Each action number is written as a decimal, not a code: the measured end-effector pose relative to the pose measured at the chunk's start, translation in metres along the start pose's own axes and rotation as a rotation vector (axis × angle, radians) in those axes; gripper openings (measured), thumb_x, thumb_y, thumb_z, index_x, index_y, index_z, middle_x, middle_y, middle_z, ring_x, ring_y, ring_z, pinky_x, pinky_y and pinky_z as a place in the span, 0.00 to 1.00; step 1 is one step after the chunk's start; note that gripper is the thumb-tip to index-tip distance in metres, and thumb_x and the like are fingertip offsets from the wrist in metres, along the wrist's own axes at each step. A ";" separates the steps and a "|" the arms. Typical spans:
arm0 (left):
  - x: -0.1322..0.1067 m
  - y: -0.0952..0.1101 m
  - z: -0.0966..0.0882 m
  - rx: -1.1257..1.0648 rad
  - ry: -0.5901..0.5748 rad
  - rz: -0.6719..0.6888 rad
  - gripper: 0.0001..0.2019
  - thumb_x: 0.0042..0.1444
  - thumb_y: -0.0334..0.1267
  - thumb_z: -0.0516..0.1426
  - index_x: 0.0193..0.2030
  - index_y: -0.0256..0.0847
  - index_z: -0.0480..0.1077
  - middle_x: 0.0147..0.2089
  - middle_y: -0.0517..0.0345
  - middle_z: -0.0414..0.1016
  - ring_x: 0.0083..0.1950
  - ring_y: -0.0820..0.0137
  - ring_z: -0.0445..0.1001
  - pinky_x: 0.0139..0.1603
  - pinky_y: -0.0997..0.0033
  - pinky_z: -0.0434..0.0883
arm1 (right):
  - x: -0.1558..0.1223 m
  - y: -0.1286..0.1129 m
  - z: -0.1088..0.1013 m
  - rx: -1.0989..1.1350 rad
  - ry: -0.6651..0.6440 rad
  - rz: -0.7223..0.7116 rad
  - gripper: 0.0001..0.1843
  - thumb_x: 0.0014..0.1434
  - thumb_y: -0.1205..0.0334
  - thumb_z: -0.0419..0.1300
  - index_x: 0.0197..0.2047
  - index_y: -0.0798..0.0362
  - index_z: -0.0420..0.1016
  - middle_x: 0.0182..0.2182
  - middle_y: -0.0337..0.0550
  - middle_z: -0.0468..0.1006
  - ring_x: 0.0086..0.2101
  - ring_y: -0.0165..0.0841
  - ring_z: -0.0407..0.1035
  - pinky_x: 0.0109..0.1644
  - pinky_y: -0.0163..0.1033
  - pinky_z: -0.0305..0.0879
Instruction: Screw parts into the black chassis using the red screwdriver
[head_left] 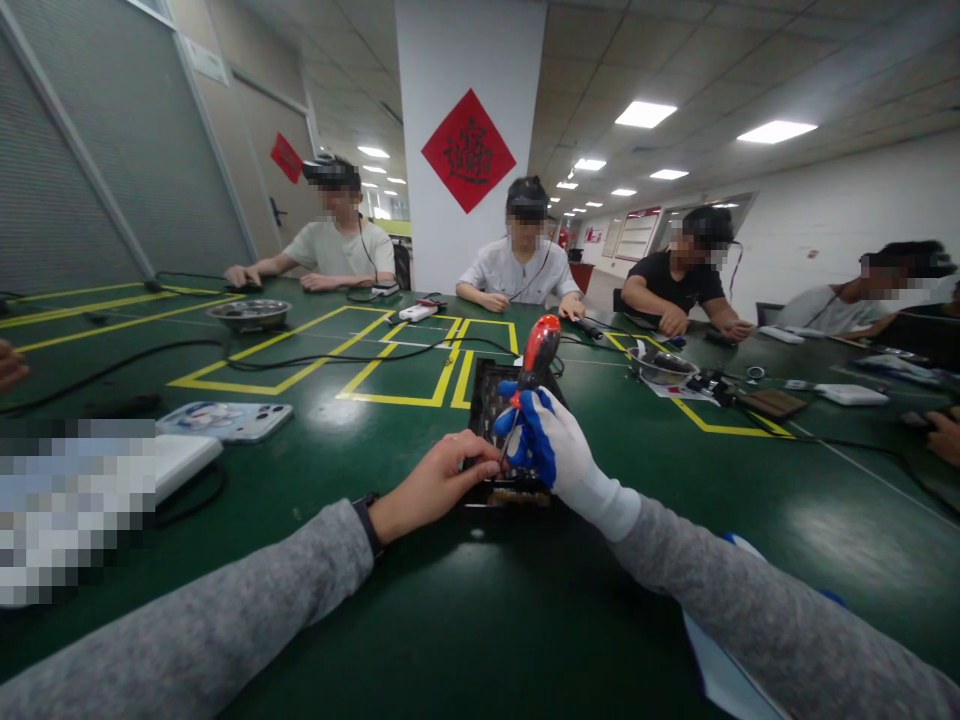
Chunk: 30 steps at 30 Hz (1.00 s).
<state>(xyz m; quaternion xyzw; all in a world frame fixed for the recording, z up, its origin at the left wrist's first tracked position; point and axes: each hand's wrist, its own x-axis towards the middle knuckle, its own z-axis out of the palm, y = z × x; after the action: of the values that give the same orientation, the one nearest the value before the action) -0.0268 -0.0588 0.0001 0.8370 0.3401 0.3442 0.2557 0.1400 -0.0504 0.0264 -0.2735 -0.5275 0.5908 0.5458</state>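
In the head view, my right hand [551, 440] wears a white glove with blue-coated fingers and is closed around a screwdriver. The screwdriver [541, 352] has a red-and-black handle that points up, and its thin metal shaft slants down to the left. Below it lies a black open case or device [489, 385] with many small parts or cells inside, which I cannot name. My left hand [442, 475] is bare, with a dark band at the wrist. Its fingertips pinch together beside the shaft's lower end, over the case; what they hold is hidden.
Left on the green table [337, 480] lie a phone [225, 421] and a white box-shaped object [184, 465]. A metal bowl [250, 314] stands farther back; another bowl [661, 364] is at right. Black cables [315, 360] cross the table. Several people sit opposite.
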 end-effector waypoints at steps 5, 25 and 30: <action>-0.001 0.002 0.000 0.022 0.012 -0.027 0.14 0.60 0.42 0.47 0.38 0.40 0.71 0.38 0.58 0.72 0.41 0.71 0.67 0.47 0.69 0.62 | 0.000 0.002 -0.003 -0.008 0.010 -0.032 0.19 0.55 0.49 0.55 0.46 0.53 0.67 0.25 0.37 0.73 0.18 0.24 0.66 0.19 0.29 0.65; -0.001 -0.001 0.001 -0.037 0.044 -0.064 0.09 0.54 0.42 0.55 0.35 0.37 0.71 0.37 0.57 0.73 0.39 0.71 0.69 0.44 0.71 0.65 | -0.002 0.000 0.000 0.006 -0.012 -0.008 0.21 0.55 0.49 0.56 0.48 0.52 0.67 0.22 0.35 0.73 0.17 0.24 0.65 0.19 0.29 0.64; -0.001 0.000 -0.001 0.012 -0.017 0.000 0.11 0.58 0.40 0.51 0.38 0.39 0.73 0.38 0.57 0.74 0.41 0.71 0.69 0.47 0.70 0.63 | 0.000 0.001 -0.002 0.000 -0.017 0.002 0.21 0.56 0.48 0.54 0.48 0.53 0.67 0.24 0.37 0.73 0.17 0.24 0.65 0.19 0.30 0.64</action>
<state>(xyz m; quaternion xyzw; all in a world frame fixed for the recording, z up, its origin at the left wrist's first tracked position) -0.0283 -0.0597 0.0003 0.8412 0.3400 0.3352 0.2537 0.1415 -0.0497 0.0245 -0.2689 -0.5318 0.5937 0.5407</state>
